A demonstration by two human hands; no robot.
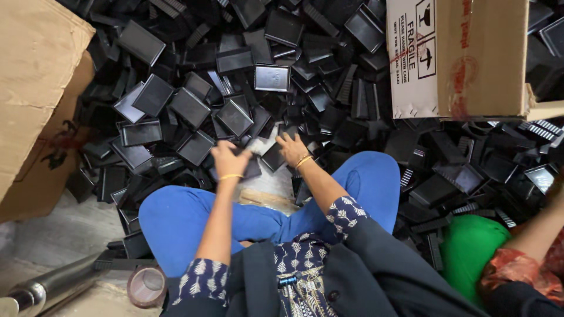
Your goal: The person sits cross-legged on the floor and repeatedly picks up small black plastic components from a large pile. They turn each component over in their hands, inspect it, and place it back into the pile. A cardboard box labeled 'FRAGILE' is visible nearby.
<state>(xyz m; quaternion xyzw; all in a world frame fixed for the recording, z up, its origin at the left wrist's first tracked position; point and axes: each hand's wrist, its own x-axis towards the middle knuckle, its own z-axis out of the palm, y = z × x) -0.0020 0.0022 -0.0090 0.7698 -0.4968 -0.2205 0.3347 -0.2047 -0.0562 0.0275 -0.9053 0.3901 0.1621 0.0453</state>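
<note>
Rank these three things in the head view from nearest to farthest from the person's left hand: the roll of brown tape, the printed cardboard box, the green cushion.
From the left hand:
1. Roll of brown tape, lower left on the floor.
2. Printed cardboard box, upper right, over the black trays.
3. Green cushion, lower right, beside another person's arm.

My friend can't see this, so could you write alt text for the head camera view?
Seated cross-legged, a person reaches both hands, left hand and right hand, into a big heap of black plastic trays. Cardboard boxes stand at either side.
</note>
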